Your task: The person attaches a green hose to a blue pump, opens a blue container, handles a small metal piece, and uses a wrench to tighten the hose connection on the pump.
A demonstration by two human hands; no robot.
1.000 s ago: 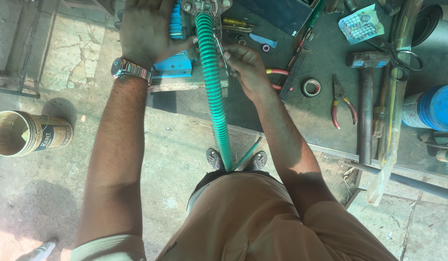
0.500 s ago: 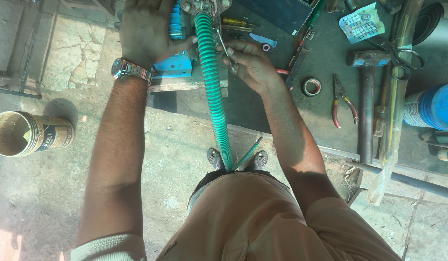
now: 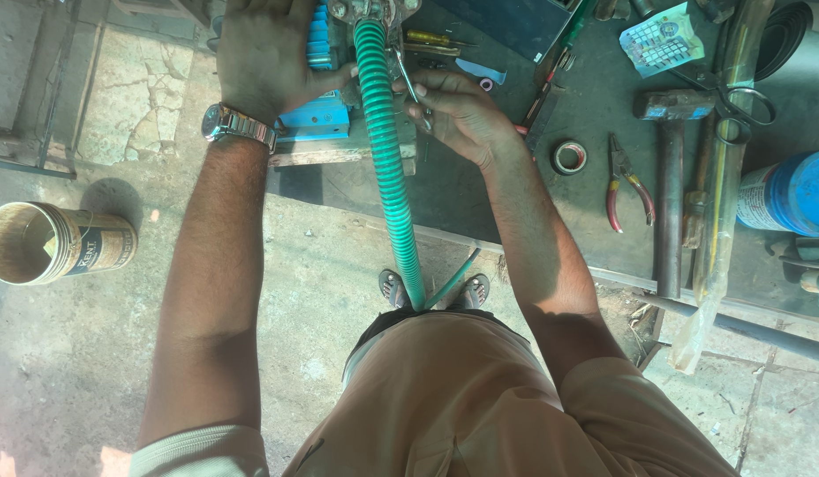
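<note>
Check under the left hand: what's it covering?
The left hand rests on a blue ribbed machine body beside the green corrugated hose. Only the blue casing's lower and right edges show; whatever lies beneath the palm is hidden.

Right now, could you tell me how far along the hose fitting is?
Done: the green hose already sits on the metal fitting. In hand: the left hand steadies the blue unit, and the right hand holds a slim metal tool beside the hose. Left: tightening looks unfinished.
</note>
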